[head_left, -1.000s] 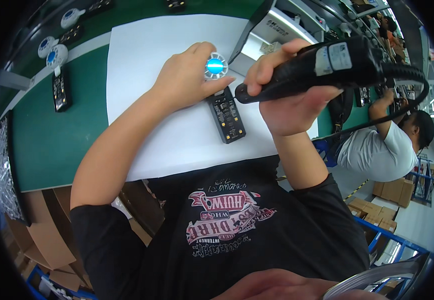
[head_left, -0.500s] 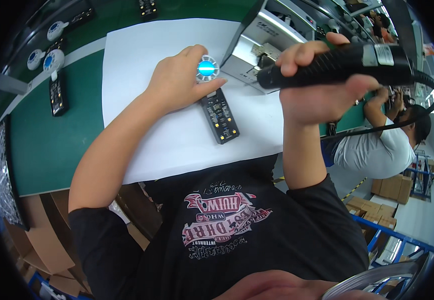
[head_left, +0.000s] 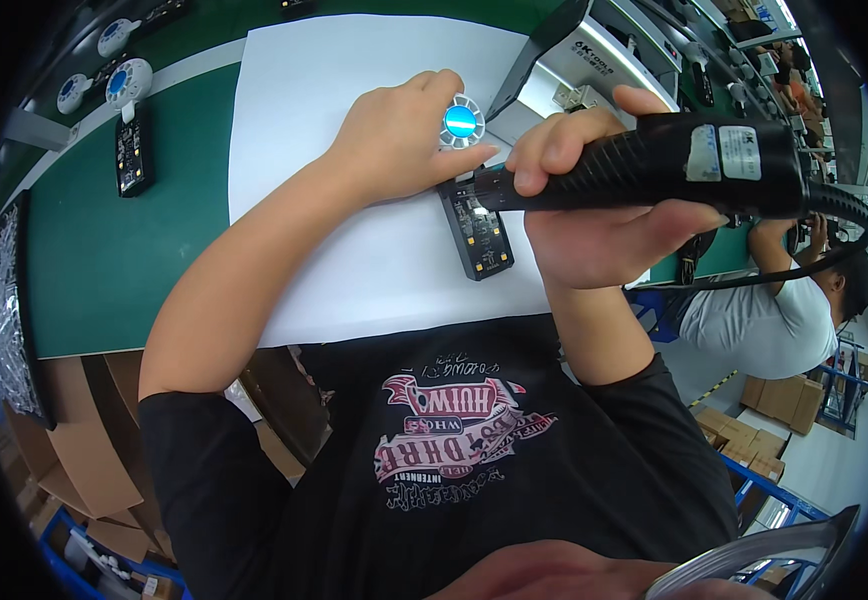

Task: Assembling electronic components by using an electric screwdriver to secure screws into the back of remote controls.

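Observation:
My left hand (head_left: 399,135) grips a small white round head with a glowing blue centre (head_left: 462,121), thumb and fingers at its left and lower edge. Joined below it is a narrow black body with an exposed circuit board (head_left: 484,240), lying on a white sheet (head_left: 354,270). In my right hand (head_left: 594,240) is a thick black corded electric screwdriver (head_left: 654,165), held nearly level with its front end pointing left. That end overlaps the top of the circuit board, just below my left thumb; whether it touches cannot be made out.
A silver box-shaped machine (head_left: 594,65) stands behind my right hand. Several similar devices, one with a white and blue round head (head_left: 129,83), lie on the green table (head_left: 74,270) at left. A person in a white shirt (head_left: 754,325) works at right. Cardboard boxes (head_left: 94,440) sit below.
The screwdriver has come down and left, from beside the silver machine to over the circuit board. My left hand keeps its hold on the round head. The whole view has shifted slightly.

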A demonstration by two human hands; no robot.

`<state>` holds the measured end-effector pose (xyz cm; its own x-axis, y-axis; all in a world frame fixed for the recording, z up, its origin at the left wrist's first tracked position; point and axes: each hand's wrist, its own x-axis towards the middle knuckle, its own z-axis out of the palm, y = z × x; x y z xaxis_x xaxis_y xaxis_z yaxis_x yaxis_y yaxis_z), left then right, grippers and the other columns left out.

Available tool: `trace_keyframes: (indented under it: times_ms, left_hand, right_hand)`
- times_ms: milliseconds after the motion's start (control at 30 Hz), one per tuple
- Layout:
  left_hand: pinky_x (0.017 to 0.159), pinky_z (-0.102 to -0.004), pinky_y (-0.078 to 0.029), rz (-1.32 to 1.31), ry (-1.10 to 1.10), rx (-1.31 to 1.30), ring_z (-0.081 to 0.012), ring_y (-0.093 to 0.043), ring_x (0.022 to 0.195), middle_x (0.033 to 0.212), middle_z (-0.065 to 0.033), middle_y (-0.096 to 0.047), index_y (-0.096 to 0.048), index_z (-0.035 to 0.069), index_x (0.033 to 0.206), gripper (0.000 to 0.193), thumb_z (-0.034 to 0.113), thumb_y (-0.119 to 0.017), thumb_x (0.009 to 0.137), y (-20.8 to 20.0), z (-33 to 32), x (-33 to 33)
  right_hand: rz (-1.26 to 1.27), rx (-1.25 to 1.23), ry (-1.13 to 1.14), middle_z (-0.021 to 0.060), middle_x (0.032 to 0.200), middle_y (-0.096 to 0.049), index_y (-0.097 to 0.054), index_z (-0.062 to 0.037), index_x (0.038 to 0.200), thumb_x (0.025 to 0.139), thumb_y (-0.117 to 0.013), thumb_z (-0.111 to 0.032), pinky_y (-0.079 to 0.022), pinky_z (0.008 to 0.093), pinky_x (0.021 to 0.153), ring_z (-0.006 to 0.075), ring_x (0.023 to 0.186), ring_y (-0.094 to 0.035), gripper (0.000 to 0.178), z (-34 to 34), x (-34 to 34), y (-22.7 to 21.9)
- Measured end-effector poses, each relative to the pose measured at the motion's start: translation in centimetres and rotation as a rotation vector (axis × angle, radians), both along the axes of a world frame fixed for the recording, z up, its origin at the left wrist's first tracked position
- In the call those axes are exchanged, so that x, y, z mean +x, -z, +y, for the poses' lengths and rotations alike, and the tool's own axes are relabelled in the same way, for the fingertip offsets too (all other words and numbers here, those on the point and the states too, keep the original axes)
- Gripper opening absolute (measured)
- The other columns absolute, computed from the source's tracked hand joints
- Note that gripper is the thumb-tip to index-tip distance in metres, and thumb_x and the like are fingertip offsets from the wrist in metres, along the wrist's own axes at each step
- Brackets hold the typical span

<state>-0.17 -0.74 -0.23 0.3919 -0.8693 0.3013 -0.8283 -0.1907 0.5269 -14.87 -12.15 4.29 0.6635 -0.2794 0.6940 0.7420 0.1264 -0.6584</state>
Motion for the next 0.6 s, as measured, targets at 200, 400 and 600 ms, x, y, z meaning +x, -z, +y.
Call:
trace_keyframes:
  times_ms: [200,400,600]
  left_hand:
    - [0.078,-0.0439,-0.056,-0.02,0.01,-0.014,-0.037,-0.069,0.091,0.108,-0.0186,-0.068,-0.058,0.002,0.114,0.063,0.054,-0.075,0.082,0.1,0.0,0.0]
    - [0.078,-0.0437,-0.056,-0.029,0.01,-0.031,-0.0372,-0.069,0.091,0.108,-0.0189,-0.068,-0.058,0.001,0.114,0.063,0.054,-0.074,0.082,0.3,0.1,-0.2]
    - [0.08,-0.044,-0.056,-0.011,0.023,0.026,-0.0377,-0.069,0.093,0.109,-0.0188,-0.068,-0.059,0.001,0.114,0.064,0.054,-0.074,0.082,0.3,0.2,0.6]
  right_hand:
    - [0.005,0.006,-0.002,0.0135,0.091,-0.064,-0.039,-0.0041,0.145,0.089,-0.034,-0.085,-0.05,0.0387,0.067,0.0228,0.072,-0.062,0.098,0.6,-0.4,-0.2]
    - [0.004,-0.026,-0.019,0.0133,0.091,-0.064,-0.043,-0.0067,0.142,0.088,-0.036,-0.086,-0.05,0.0369,0.068,0.0228,0.072,-0.062,0.096,0.6,-0.3,0.5]
    - [0.093,0.021,-0.103,0.0125,0.091,-0.064,-0.048,-0.0081,0.137,0.09,-0.043,-0.082,-0.049,0.0372,0.07,0.0227,0.074,-0.062,0.088,-0.3,0.5,0.8]
